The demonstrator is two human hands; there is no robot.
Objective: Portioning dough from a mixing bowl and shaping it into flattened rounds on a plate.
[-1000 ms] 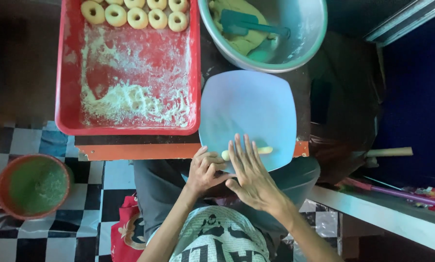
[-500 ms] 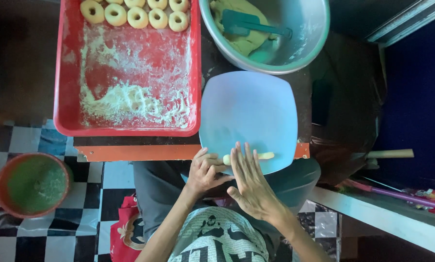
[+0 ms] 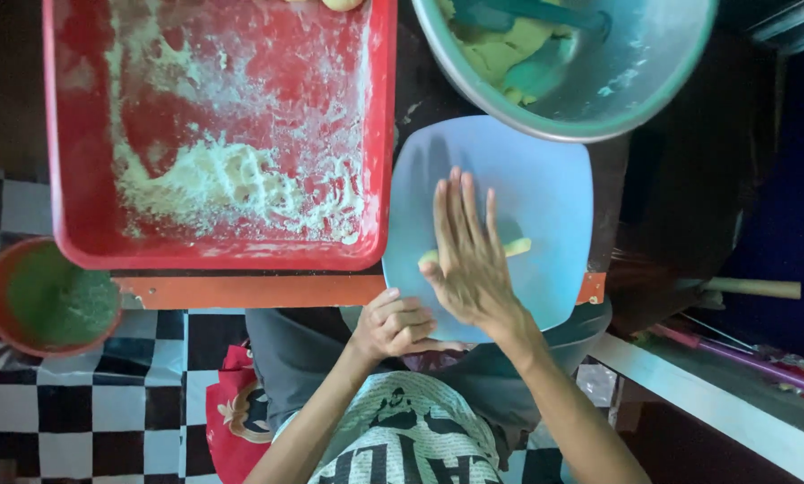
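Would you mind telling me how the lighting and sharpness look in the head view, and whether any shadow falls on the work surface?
Head view: the right hand and dough strip are fairly sharp; a soft shadow of fingers lies on the pale blue lid; the red tray is evenly lit; the upper right corner is dark.

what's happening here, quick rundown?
A person is rolling a thin strip of yellow dough under the flat right hand on a pale blue plastic board. The left hand is curled at the board's near edge. To the left sits a red tray dusted with flour; above the board, a metal bowl holds more yellow dough and a teal scraper. A green-filled bowl stands on the checkered floor.
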